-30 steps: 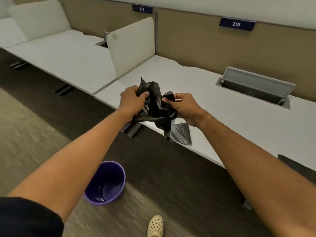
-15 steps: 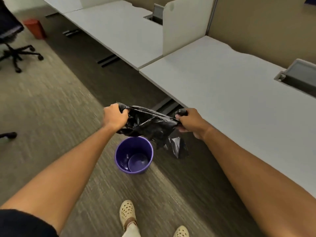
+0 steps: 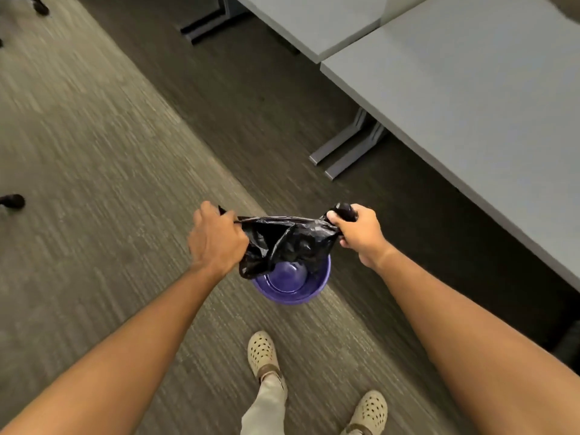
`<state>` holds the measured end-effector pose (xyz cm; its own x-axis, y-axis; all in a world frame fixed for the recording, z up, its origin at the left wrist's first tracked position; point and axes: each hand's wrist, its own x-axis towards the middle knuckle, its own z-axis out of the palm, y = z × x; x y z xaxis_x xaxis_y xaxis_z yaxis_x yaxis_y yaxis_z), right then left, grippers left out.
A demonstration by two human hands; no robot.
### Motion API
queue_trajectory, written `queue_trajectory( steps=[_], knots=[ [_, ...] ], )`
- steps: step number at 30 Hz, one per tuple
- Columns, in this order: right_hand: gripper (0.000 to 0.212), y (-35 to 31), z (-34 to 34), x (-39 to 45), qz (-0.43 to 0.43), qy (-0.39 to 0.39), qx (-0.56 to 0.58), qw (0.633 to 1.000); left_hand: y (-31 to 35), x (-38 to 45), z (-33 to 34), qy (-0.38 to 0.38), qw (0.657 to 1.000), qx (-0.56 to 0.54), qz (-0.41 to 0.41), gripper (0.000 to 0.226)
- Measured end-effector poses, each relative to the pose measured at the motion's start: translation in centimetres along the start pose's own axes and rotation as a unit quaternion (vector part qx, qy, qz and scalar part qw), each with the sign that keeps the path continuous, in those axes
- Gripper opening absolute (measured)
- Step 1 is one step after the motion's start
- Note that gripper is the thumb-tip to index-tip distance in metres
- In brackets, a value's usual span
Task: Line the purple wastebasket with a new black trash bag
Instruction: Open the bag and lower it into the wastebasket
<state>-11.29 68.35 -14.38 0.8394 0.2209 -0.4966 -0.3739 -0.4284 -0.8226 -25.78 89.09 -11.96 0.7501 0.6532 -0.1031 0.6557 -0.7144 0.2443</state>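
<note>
A round purple wastebasket point(image 3: 293, 285) stands on the carpet just ahead of my feet, its inside bare and partly covered from above. A crumpled black trash bag point(image 3: 287, 243) is stretched between my two hands right over the basket's far rim, sagging toward its mouth. My left hand point(image 3: 216, 240) grips the bag's left end in a fist. My right hand point(image 3: 357, 230) is closed on the bag's right end, a wad of plastic poking out above the fingers.
A grey desk point(image 3: 470, 98) runs along the right, its metal feet point(image 3: 348, 149) on the dark floor strip near the basket. Office-chair casters point(image 3: 12, 200) sit at the far left. My beige perforated shoes point(image 3: 262, 353) stand right behind the basket.
My view tipped down from the desks to the floor. Both hands pulled the bunched bag apart and carried it down from desk height to just above the basket.
</note>
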Motion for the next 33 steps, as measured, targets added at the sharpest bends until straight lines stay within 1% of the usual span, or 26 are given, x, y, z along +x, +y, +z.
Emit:
queue_trajectory(
  steps=[2,3,5,7,10,11,12,14,16,18,20,23,24,27,28,29,30,31,32,33],
  knots=[
    [0.014,0.7,1.7,1.4,0.019,-0.013,-0.024,0.999,-1.6,1.2,1.0,0.002,0.998,0.053,0.041,0.022],
    [0.012,1.1,2.4,2.0,0.028,-0.02,-0.031,0.999,-2.2,1.8,1.6,-0.01,0.996,0.063,0.068,0.022],
    [0.01,2.1,3.9,3.4,0.041,-0.03,-0.043,0.998,-3.0,2.9,3.4,-0.062,0.987,0.08,0.125,0.026],
    [0.009,3.4,5.2,4.6,0.049,-0.031,-0.045,0.997,-3.4,3.6,5.7,-0.099,0.978,0.087,0.164,0.039],
    [0.011,5.4,7.0,6.3,0.052,-0.04,-0.043,0.997,-3.2,4.4,9.8,-0.105,0.965,0.101,0.217,0.075],
    [0.012,6.1,7.5,6.9,0.053,-0.049,-0.044,0.996,-2.9,4.7,11.1,-0.1,0.96,0.105,0.238,0.078],
    [0.013,7.0,7.9,7.7,0.054,-0.06,-0.044,0.996,-2.5,5.2,12.8,-0.098,0.956,0.1,0.257,0.073],
    [0.012,8.9,8.3,9.6,0.052,-0.082,-0.04,0.994,-1.9,6.5,16.1,-0.111,0.948,0.099,0.281,0.046],
    [0.012,10.3,8.2,11.3,0.044,-0.093,-0.037,0.994,-1.8,7.7,18.6,-0.139,0.949,0.083,0.271,0.024],
    [0.017,12.0,7.4,13.2,0.038,-0.118,-0.042,0.991,-2.1,8.7,20.8,-0.183,0.959,-0.004,0.216,0.013],
    [0.02,13.7,6.1,14.9,0.03,-0.169,-0.089,0.981,-2.6,9.6,22.6,-0.203,0.962,-0.062,0.171,0.01],
    [0.017,16.2,4.0,16.8,0.02,-0.239,-0.217,0.946,-3.4,10.8,24.7,-0.192,0.964,-0.097,0.157,0.008],
    [0.016,17.0,3.4,17.3,0.027,-0.249,-0.233,0.94,-3.7,11.0,25.2,-0.191,0.963,-0.107,0.157,0.006],
    [0.01,18.9,1.5,18.3,0.058,-0.272,-0.219,0.935,-4.0,11.3,26.3,-0.164,0.969,-0.134,0.129,0.013],
    [0.008,19.5,0.9,18.7,0.058,-0.269,-0.24,0.931,-4.1,11.3,26.6,-0.15,0.973,-0.137,0.109,0.013],
    [0.007,20.2,0.5,19.2,0.051,-0.246,-0.282,0.926,-4.1,11.3,26.9,-0.137,0.977,-0.138,0.088,0.013],
    [0.007,20.7,0.3,19.6,0.046,-0.196,-0.33,0.922,-4.1,11.3,27.2,-0.127,0.98,-0.141,0.064,0.011],
    [0.01,21.3,0.3,19.9,0.056,-0.125,-0.345,0.928,-4.1,11.4,27.4,-0.123,0.981,-0.146,0.039,0.01],
    [0.016,21.6,0.5,20.0,0.094,-0.054,-0.301,0.947,-4.0,11.3,27.7,-0.122,0.981,-0.152,0.018,0.008],
    [0.021,21.8,0.9,20.0,0.152,0.0,-0.202,0.968,-4.0,11.3,27.9,-0.122,0.98,-0.156,0.003,0.008]
  ],
)
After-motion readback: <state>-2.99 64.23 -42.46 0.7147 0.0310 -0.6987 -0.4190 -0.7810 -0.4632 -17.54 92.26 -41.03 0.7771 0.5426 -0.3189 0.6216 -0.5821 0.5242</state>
